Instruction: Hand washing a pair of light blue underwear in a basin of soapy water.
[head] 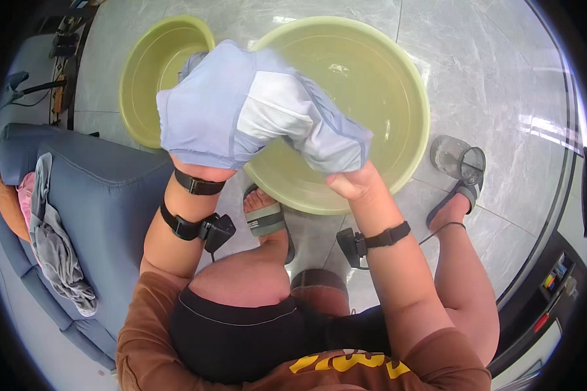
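A light blue cloth garment (200, 115) with a white mesh panel (269, 105) is stretched between my hands; it looks like shorts. My left hand is covered by the cloth, so only the wrist below the hem shows and its fingers are hidden. At the garment's other end, my right hand (354, 183) grips the hem, thumb in sight and other fingers out of sight. Below the cloth stands a large yellow-green plastic basin (424, 112) with water in it. A smaller yellow-green basin (123, 93) is to its left, with a grey-blue cloth (191, 63) partly visible at its edge.
A blue sofa (102, 195) stands close on my left, with a grey garment (56, 244) over it. A transparent cup-like container (450, 156) lies on the tiled floor by my right foot (452, 210). My left foot (261, 210) is beside the large basin.
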### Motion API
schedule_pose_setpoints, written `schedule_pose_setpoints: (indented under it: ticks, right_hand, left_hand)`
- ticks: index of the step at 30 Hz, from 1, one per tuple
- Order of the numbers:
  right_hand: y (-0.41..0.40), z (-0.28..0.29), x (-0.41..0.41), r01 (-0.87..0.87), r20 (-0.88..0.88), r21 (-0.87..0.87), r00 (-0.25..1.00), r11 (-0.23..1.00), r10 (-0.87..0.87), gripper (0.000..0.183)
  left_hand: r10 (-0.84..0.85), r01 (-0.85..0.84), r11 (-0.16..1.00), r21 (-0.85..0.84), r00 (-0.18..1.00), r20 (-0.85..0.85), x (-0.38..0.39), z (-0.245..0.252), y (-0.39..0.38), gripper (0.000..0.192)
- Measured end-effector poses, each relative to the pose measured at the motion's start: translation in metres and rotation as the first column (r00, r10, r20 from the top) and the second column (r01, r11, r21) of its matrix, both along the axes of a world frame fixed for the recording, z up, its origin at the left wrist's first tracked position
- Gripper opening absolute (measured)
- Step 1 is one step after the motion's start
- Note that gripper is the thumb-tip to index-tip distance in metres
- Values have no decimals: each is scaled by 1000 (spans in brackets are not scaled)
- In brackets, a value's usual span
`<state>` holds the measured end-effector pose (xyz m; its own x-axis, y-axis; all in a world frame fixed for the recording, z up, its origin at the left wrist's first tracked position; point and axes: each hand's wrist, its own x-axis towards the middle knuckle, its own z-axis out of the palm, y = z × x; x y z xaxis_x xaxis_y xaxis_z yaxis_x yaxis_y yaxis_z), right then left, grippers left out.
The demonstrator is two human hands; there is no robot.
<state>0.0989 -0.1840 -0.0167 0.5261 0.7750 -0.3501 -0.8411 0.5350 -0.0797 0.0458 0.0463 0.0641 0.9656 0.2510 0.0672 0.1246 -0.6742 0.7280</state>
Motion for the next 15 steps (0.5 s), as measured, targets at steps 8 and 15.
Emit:
schedule_pose_setpoints:
  ticks: [8,15]
  right_hand:
    - [9,21,10,110,682,-396,700,912,211,53]
    - [24,26,6,760,574,-453,-151,466,805,51]
  left_hand:
    - [23,1,-290,-957,1000,-6,-5,-26,5,59]
    - [-335,318,840,439,941,-41,31,-1,-26,49]
